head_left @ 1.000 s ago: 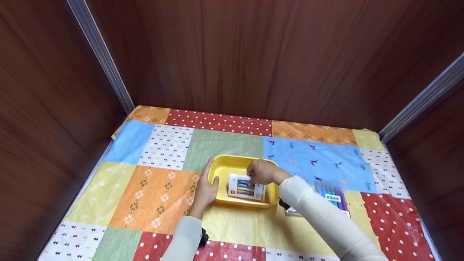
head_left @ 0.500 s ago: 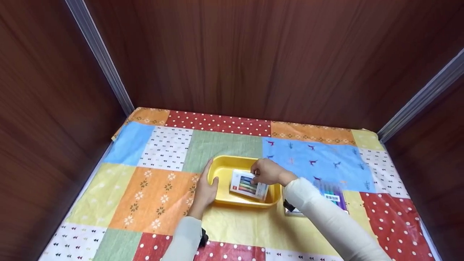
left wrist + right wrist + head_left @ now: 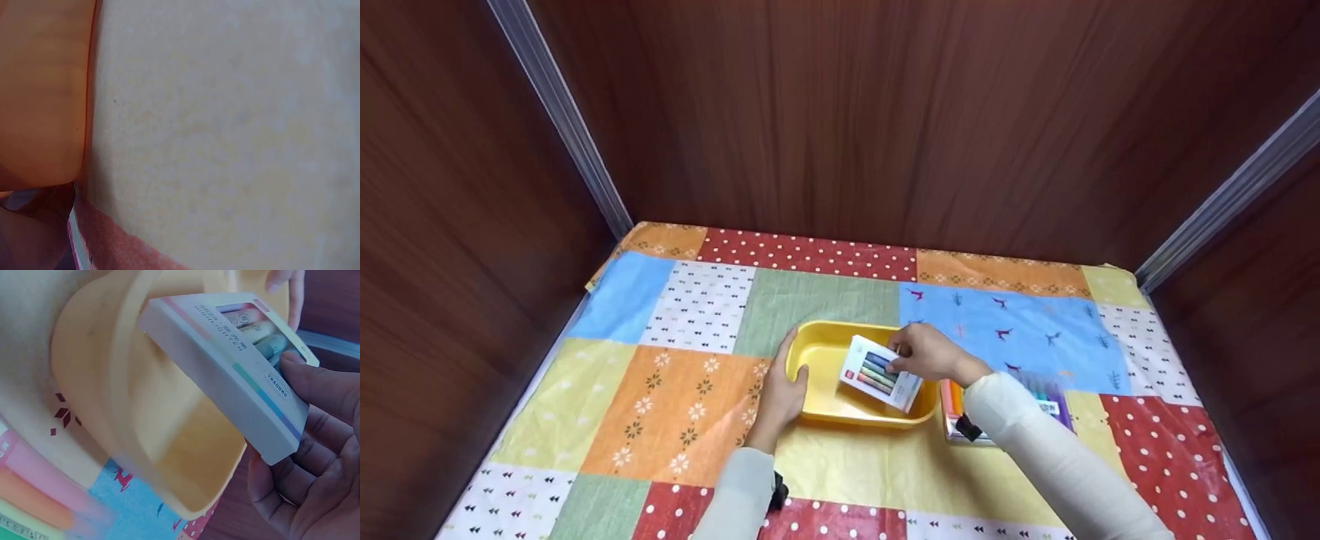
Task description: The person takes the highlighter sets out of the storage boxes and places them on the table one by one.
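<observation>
My right hand (image 3: 928, 352) pinches a white highlighter box (image 3: 877, 375) by its right end, thumb on the printed front and fingers behind. In the right wrist view the highlighter box (image 3: 242, 377) is tilted above the tub, its window showing pastel highlighters. The yellow plastic tub (image 3: 821, 409) rests on the patterned cloth below. At its left end, my left hand (image 3: 784, 390) holds the tub wall, fingers along the outside and thumb at the rim. The left wrist view catches the tub's outer wall (image 3: 39, 101) close up.
A clear-cased set of colored markers (image 3: 952, 405) lies right of the tub, partly hidden under my right sleeve. Patchwork cloth (image 3: 690, 412) covers the table. Brown wood-grain panels (image 3: 840, 135) stand at the back and both sides.
My right hand has raised the highlighter box from low inside the tub, shifting slightly right and tilting it. The left hand keeps its place on the tub.
</observation>
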Demonstrator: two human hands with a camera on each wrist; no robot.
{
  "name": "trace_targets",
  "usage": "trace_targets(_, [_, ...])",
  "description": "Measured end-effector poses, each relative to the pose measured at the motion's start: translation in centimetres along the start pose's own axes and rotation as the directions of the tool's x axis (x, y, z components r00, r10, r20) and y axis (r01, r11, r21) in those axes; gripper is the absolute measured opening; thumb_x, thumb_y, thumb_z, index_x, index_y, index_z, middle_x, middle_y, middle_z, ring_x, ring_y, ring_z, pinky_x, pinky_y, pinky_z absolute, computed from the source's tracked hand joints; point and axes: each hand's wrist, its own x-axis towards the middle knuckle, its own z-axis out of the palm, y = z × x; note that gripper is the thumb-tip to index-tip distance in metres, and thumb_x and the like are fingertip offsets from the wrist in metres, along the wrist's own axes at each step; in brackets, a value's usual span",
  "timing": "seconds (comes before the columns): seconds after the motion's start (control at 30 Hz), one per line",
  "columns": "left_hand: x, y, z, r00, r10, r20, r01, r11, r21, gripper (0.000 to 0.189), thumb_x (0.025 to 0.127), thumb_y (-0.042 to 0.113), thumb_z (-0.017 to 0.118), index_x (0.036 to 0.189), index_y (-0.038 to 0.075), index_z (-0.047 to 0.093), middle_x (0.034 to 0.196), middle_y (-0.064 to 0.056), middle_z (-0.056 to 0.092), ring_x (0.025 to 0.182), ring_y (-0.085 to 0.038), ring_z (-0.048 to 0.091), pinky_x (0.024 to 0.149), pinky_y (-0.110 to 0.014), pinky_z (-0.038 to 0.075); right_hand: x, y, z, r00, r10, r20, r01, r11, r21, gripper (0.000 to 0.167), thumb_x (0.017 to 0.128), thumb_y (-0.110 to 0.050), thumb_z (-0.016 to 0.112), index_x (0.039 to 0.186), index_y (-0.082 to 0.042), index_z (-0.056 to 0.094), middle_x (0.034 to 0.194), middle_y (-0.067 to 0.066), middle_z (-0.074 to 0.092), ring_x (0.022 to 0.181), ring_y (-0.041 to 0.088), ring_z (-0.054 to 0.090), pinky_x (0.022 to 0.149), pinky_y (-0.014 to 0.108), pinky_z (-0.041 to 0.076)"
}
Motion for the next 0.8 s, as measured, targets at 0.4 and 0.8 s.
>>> trace_targets(0.4, [0.1,-0.1,0.0,1.000,-0.001,0.003,0.001,1.000,0.004,0.069,0.096,0.004,0.058,0.158,0.023,0.034,0.163,-0.013,0.037,0.146,-0.043,0.039,0.122,-0.059,0.032,-0.6,0.0,-0.5,0.995,0.090,-0.051,-0.087,0.994,0.060,0.012,0.090,-0.018,0.075,0.097,-0.008,0.073,0.077,0.004,0.067,0.068,0.014,0.054,0.060,0.023,0.045])
trace_targets(0.8, [0.0,0.2,0.0,1.000,-0.021,0.016,0.021,1.000,-0.008,0.068,0.097,0.005,0.057,0.158,0.023,0.033,0.164,-0.013,0.036,0.147,-0.044,0.038,0.123,-0.060,0.030,-1.9,1.3,-1.3,0.989,0.100,-0.106,-0.082,0.983,0.164,0.006,0.090,-0.015,0.074,0.090,-0.010,0.072,0.080,0.003,0.070,0.071,0.013,0.057,0.067,0.023,0.049])
